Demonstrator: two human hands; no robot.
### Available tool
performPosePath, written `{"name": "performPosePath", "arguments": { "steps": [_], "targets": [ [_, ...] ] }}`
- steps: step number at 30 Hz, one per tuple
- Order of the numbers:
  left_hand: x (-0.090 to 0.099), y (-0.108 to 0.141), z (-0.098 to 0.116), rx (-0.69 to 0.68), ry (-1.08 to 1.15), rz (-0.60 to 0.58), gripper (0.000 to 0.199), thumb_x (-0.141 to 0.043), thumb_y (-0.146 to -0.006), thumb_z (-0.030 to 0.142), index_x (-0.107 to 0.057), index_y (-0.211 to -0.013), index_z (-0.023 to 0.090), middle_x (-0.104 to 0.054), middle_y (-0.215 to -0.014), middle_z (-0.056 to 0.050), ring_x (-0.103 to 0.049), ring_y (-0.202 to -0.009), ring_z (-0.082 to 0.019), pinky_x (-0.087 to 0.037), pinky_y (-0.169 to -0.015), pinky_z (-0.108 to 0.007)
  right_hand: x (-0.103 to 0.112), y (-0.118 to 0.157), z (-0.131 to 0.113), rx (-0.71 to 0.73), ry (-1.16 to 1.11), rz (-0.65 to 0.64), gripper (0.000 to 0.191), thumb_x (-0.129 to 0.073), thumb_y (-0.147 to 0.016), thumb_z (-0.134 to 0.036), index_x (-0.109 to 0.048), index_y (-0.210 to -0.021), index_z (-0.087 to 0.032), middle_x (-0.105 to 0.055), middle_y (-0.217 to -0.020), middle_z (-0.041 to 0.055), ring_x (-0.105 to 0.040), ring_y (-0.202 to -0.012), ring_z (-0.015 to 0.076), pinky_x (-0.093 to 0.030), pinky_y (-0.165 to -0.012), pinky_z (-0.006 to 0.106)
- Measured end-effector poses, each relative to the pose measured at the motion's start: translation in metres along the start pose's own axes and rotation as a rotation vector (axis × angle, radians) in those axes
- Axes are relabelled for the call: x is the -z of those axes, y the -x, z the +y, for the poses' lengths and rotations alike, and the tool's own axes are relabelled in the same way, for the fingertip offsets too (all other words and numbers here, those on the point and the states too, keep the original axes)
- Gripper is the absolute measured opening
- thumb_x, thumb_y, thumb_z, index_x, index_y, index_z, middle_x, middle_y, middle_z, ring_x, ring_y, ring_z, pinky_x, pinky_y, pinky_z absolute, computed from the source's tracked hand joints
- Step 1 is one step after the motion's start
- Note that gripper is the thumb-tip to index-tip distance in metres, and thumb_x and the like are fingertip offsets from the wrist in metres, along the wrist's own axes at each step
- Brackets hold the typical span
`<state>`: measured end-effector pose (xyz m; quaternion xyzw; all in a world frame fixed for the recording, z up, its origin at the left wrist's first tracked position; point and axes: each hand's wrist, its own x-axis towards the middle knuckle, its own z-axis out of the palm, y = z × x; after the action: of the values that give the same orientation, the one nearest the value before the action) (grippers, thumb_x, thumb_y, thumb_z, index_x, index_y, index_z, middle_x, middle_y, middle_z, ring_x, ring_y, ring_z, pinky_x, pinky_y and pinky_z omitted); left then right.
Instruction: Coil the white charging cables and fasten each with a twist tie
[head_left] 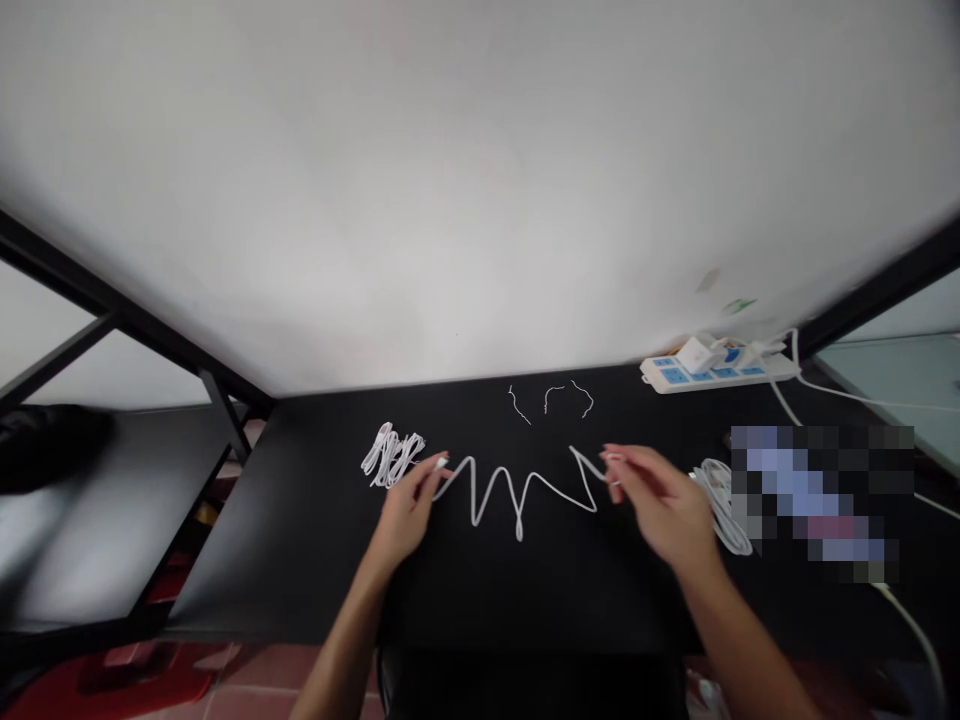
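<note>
Between my two hands a white cable [519, 500] runs in a loose zigzag over the black tabletop. My left hand [409, 505] is closed on one end of it, where a white plug shows at the fingertips. Closed on the other end, my right hand [660, 495] pinches the cable between thumb and fingers. Just beyond my left hand lie bundled white cables [391, 455], folded and tied. Beside my right wrist rests another coiled white cable [724, 505], partly covered by the hand.
Several thin white ties [556, 398] lie near the wall. A white power strip [720, 372] with chargers and cords stands at the back right. Right of my hand is a pixelated object [817, 500] with a cord. Black metal frame bars [225, 410] rise at the left.
</note>
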<state>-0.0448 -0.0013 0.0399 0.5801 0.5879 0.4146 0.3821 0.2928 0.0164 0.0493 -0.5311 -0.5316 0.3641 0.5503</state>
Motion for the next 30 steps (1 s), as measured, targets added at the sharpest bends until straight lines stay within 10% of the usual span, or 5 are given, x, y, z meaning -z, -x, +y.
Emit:
{"name": "performPosePath", "arguments": {
  "steps": [6, 19, 30],
  "targets": [
    [0.075, 0.006, -0.022, 0.035, -0.277, 0.245, 0.051, -0.056, -0.095, 0.052, -0.065, -0.133, 0.019, -0.075, -0.103, -0.008, -0.069, -0.093, -0.023, -0.052, -0.084, -0.032, 0.057, -0.027, 0.009, 0.085, 0.188, 0.321, 0.033, -0.073, -0.086, -0.046, -0.076, -0.11, -0.024, -0.068, -0.08, 0.002, -0.058, -0.058, 0.012, -0.052, -0.058, 0.028],
    [0.04, 0.038, -0.042, 0.104, -0.165, 0.259, 0.04, -0.051, -0.097, 0.05, -0.069, -0.088, 0.016, -0.055, -0.061, 0.002, -0.049, -0.049, -0.011, -0.041, -0.049, -0.021, 0.034, 0.007, 0.059, -0.151, 0.257, 0.29, 0.052, -0.075, -0.079, -0.053, -0.076, -0.116, -0.017, -0.078, -0.096, 0.0097, -0.068, -0.059, 0.0164, -0.059, -0.057, 0.03],
    [0.036, 0.032, -0.04, 0.176, -0.133, 0.28, 0.048, -0.055, -0.093, 0.058, -0.072, -0.094, 0.014, -0.061, -0.059, 0.001, -0.051, -0.043, -0.01, -0.043, -0.044, -0.021, 0.034, 0.006, 0.065, -0.196, 0.312, 0.237, 0.058, -0.075, -0.076, -0.057, -0.076, -0.116, -0.014, -0.077, -0.088, 0.0106, -0.067, -0.057, 0.0173, -0.058, -0.056, 0.029]
  ]
}}
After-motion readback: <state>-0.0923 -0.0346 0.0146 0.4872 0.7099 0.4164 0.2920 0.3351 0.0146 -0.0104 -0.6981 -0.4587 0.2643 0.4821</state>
